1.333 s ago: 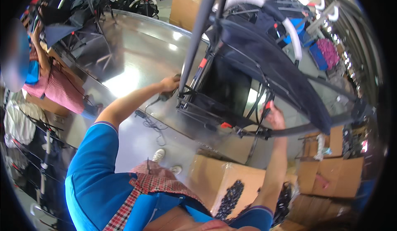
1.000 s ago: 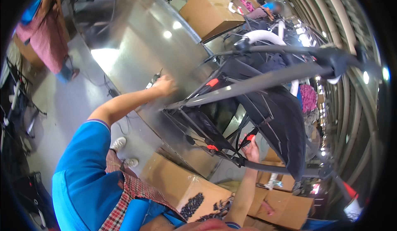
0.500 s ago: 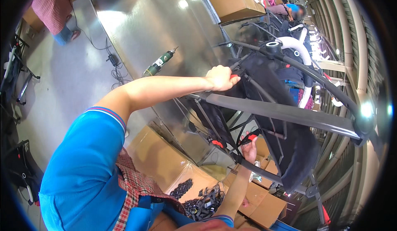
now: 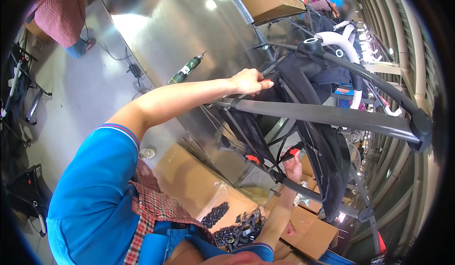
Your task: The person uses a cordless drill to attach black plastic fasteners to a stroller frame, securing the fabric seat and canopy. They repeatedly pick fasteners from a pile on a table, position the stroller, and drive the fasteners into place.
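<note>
The left hand (image 4: 249, 82) is gripping a black plastic catch with a red tip (image 4: 266, 80), and the right hand (image 4: 293, 168) is pinching another black-and-red catch (image 4: 295, 151), both on the dark-grey tubular stroller frame with black fabric (image 4: 322, 115) beside the shiny metal table (image 4: 156, 28). Seemingly, both catches are being worked, calling for even pressure next. Below, a brown cardboard box (image 4: 175, 175) is holding small black parts (image 4: 215, 215).

Single head-worn fisheye view from above; downward, close over left hand (image 4: 249, 82) and right hand (image 4: 293, 169)
</note>
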